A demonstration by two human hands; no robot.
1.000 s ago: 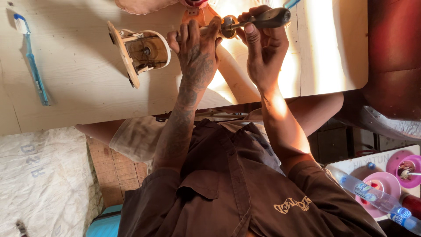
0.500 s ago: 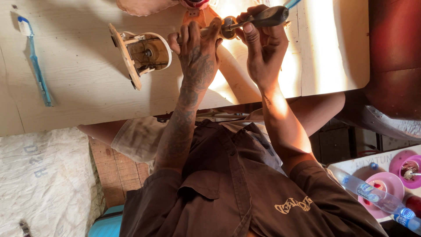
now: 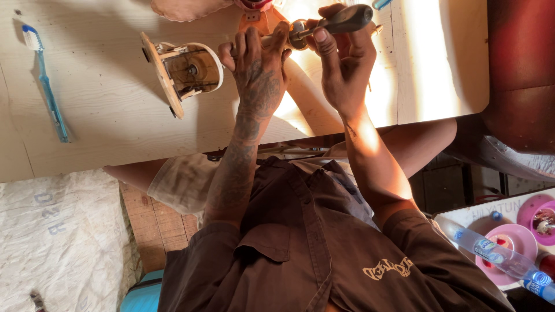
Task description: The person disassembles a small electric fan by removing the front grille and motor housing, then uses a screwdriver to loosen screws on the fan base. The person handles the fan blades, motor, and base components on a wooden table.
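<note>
At a pale wooden desk (image 3: pixel 104 104), a person's left hand (image 3: pixel 257 69) has its grip clenched on a small round metal part (image 3: pixel 298 32) near the far edge, while the right hand (image 3: pixel 341 63) grasps a dark-handled tool (image 3: pixel 344 20) set against it. A wooden housing (image 3: pixel 182 69) sits just beside; a blue toothbrush (image 3: pixel 49 86) lies well apart.

The table (image 3: pixel 104 110) is pale wood, matt and a bit rough. The toothbrush (image 3: pixel 49 95) is smooth blue plastic. The tool handle (image 3: pixel 347 18) in the right hand (image 3: pixel 341 69) looks dark and glossy. The round part (image 3: pixel 298 32) by the left hand (image 3: pixel 260 66) is shiny metal. The shirt (image 3: pixel 312 254) is brown cloth. The bottle (image 3: pixel 491 254) is clear shiny plastic.
</note>
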